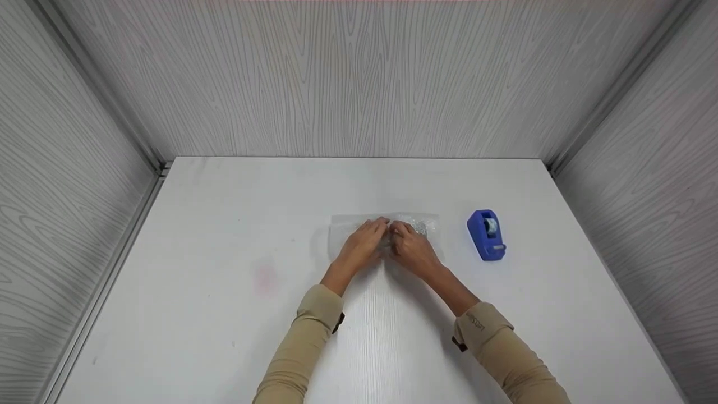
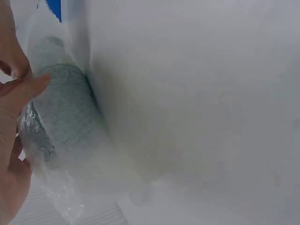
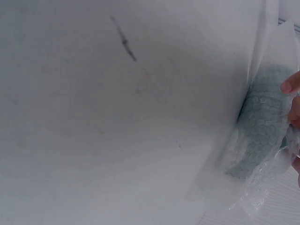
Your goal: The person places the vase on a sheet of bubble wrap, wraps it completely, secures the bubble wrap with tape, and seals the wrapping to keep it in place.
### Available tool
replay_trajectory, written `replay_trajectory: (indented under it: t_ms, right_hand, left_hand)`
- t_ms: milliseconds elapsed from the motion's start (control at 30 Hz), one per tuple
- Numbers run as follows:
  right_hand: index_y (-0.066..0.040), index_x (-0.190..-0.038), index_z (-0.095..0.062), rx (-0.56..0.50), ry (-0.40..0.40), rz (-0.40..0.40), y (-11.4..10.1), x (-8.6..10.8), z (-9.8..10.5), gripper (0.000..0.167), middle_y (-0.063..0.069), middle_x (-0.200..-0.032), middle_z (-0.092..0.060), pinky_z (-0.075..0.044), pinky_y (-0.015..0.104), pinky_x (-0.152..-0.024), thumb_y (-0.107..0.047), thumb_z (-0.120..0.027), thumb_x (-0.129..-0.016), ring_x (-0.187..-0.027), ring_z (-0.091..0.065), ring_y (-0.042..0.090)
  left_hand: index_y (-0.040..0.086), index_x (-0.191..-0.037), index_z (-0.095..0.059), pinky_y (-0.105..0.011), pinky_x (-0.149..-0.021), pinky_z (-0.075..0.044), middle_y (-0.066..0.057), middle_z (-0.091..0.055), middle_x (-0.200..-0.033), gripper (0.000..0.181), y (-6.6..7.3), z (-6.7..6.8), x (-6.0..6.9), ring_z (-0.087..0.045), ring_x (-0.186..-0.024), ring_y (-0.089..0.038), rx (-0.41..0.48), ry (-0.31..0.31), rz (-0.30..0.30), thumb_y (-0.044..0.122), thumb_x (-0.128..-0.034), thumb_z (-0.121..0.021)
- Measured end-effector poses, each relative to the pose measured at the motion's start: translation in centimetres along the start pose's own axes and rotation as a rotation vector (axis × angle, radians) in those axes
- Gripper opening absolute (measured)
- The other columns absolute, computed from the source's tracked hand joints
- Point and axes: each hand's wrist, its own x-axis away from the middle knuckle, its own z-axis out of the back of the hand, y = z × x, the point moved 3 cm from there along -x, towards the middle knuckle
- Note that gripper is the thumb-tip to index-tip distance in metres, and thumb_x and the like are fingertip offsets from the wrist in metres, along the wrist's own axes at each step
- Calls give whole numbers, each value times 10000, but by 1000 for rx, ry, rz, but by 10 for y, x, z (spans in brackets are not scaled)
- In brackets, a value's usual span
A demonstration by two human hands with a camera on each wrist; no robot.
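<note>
Nearest, 2 tan sleeves (image 1: 297, 342) run off the bottom of the head view, which also cuts off the near edge of the white tabletop (image 1: 213, 252). Around mid-table, the left hand (image 1: 359, 247) and right hand (image 1: 415, 252) almost meet, fingers bent and close together, pinching translucent plastic film (image 1: 339, 233) around a bubble-wrapped bundle (image 2: 70, 112). The hands hide the bundle's middle, the wrist views crop most fingers, and what the wrap contains cannot be made out. To the right, apart from the film, stands a blue tape dispenser (image 1: 486, 235); leftward the tabletop stretches widely. Beyond, its far edge meets a wood-grain back panel (image 1: 359, 78), with 2 side panels (image 1: 67, 168) bounding the sides.
</note>
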Motion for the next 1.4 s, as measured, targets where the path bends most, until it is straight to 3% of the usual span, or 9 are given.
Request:
replay_trajectory:
  t_ms: [133,333,533,733,867,967,1067,1233,1400]
  right_hand:
    - [62,-891,-636,-7,21,-6,0,-1,1,153,110,-1053,-541,-519,302,-573,4,-676,-755,-978,-550,262]
    - [42,-850,-618,-42,49,-7,5,-4,0,76,110,-1015,-558,-511,299,-541,27,-647,-782,-909,-572,244]
    - [15,-851,-617,-73,9,10,9,-6,0,71,108,-1045,-531,-508,310,-610,-29,-645,-803,-937,-554,243]
    - [39,-917,-642,-54,-2,45,12,1,0,208,139,-1121,-521,-502,333,-763,-33,-710,-734,-1053,-528,276]
    - [28,-791,-650,-37,44,59,12,1,3,94,142,-1094,-564,-454,396,-863,-7,-716,-735,-1096,-516,298]
    - [9,-775,-644,-41,57,50,12,0,4,75,114,-1036,-590,-462,386,-829,-17,-711,-757,-1036,-547,268]
    - [2,-818,-636,-73,51,28,10,-1,4,84,98,-995,-591,-485,349,-769,-20,-705,-775,-954,-566,243]
    - [0,-855,-620,-90,22,-7,8,-5,3,77,90,-979,-569,-502,303,-709,-2,-678,-804,-912,-559,226]
    - [7,-872,-610,-50,-3,-24,8,-7,2,80,93,-952,-554,-501,298,-674,0,-666,-816,-886,-549,226]
  left_hand:
    - [-8,-1142,-553,-321,-1024,-299,-123,-504,-1275,347,-2,1,0,-459,-1188,-238,2,66,-21,22,-818,-672]
    - [-14,-1077,-617,-350,-989,-353,-123,-556,-1221,243,-7,5,-6,-504,-1141,-240,60,119,-40,71,-851,-649]
    - [20,-942,-615,-324,-893,-435,-111,-584,-1153,142,-13,11,-16,-562,-1035,-241,131,82,-50,147,-879,-633]
    - [16,-1039,-577,-316,-747,-482,-91,-604,-998,211,-11,12,-20,-592,-850,-220,106,109,-79,108,-863,-648]
    - [44,-1045,-568,-323,-853,-444,-64,-586,-1018,241,-10,13,-25,-568,-939,-201,64,62,-38,68,-831,-677]
    - [69,-1000,-582,-336,-965,-359,-51,-545,-1110,239,-11,13,-28,-491,-1088,-197,39,10,6,61,-798,-709]
    - [67,-987,-575,-334,-976,-344,-60,-515,-1164,247,-10,12,-29,-442,-1151,-214,47,-19,20,64,-787,-719]
    - [57,-1033,-517,-334,-824,-431,-70,-539,-1048,290,-8,9,-29,-521,-1010,-230,105,-25,6,96,-814,-704]
    - [56,-1023,-519,-331,-742,-447,-65,-538,-972,224,-8,9,-30,-540,-871,-216,104,-3,7,121,-859,-658]
